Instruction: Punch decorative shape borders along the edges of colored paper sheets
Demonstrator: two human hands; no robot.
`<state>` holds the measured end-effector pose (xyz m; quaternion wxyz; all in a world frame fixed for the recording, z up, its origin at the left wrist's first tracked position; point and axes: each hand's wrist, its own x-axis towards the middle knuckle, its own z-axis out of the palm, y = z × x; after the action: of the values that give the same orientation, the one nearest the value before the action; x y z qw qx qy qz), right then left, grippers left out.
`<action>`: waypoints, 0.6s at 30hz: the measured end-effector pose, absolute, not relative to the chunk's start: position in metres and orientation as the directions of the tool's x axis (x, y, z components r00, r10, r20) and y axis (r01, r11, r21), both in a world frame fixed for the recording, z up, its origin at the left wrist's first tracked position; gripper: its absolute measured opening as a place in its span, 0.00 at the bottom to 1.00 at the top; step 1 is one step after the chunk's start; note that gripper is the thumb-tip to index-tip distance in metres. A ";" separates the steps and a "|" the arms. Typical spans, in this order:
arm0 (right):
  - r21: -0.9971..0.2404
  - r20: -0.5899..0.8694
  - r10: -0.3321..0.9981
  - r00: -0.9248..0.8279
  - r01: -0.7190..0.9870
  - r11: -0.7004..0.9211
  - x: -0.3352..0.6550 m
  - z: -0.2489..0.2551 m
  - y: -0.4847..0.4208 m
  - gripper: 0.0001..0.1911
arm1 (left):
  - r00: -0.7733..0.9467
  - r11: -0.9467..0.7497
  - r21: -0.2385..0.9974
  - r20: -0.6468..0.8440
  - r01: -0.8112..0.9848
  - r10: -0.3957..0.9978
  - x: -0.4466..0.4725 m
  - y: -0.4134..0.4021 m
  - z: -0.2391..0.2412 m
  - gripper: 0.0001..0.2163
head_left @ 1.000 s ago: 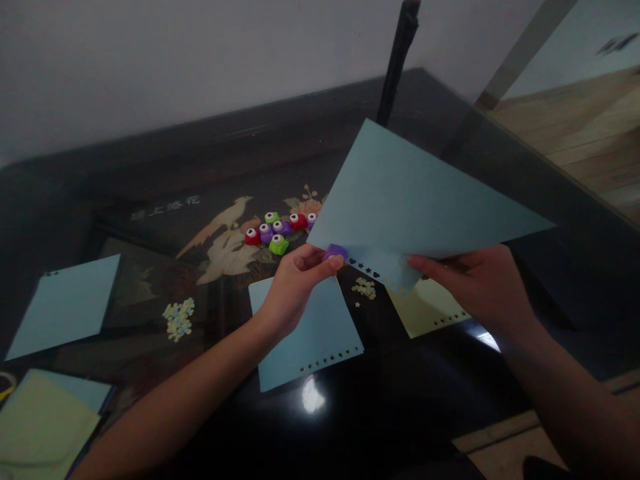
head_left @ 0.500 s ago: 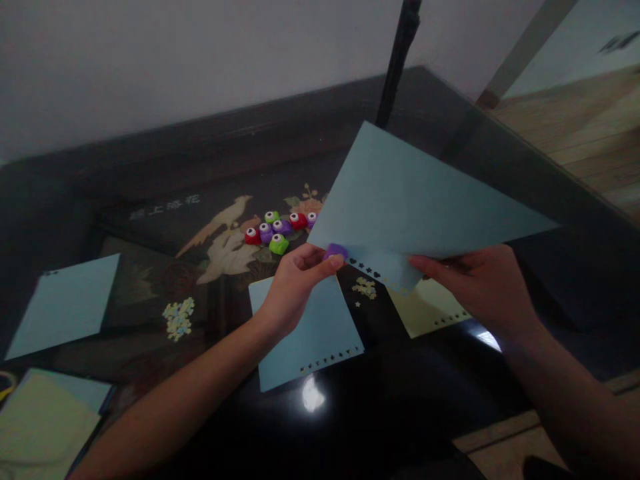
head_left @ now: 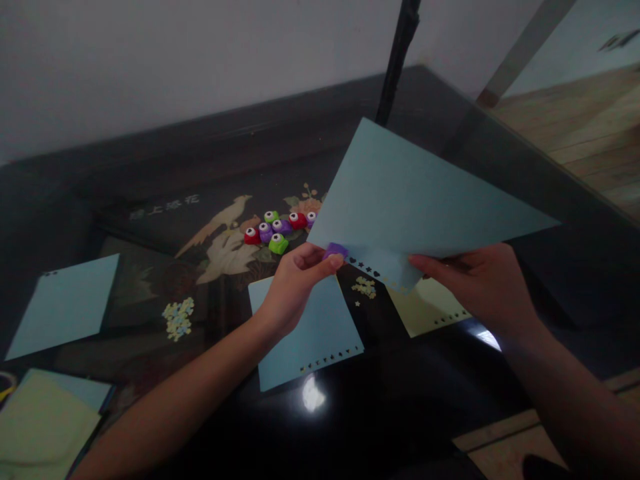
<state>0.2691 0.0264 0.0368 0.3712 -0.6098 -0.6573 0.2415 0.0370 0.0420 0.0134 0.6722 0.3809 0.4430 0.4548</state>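
Observation:
A light blue sheet of paper is held up, tilted, above the dark table. My left hand is closed on a purple craft punch, with the thumb on it, at the sheet's lower left edge. Heart and star holes run along that edge beside the punch. My right hand pinches the sheet's lower edge between thumb and fingers. Beneath lie another blue sheet with a row of punched holes and a yellow sheet, partly covered. Small paper cutouts lie between them.
Several red, green and purple craft punches stand behind my left hand. Further left are a pile of cutouts, a blue sheet and a stack of yellow and blue paper. A black pole rises at the back.
Almost nothing differs. Both hands, the sheet and the purple punch keep their places, apart from a very slight shift of the sheet's top corner.

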 end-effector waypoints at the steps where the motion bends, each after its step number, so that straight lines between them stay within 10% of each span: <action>1: -0.774 0.193 0.981 0.022 0.618 0.138 0.269 0.037 0.026 0.07 | 0.191 0.297 0.916 -0.252 -0.268 0.949 0.037 0.042 0.013 0.09; 18: -0.760 0.181 0.984 0.006 0.636 0.135 0.268 0.040 0.026 0.07 | 0.181 0.309 0.909 -0.266 -0.280 0.947 0.038 0.040 0.016 0.09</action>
<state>0.2679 0.0259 0.0396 0.3597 -0.6114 -0.6621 0.2418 0.0378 0.0399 0.0160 0.6728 0.3711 0.4492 0.4559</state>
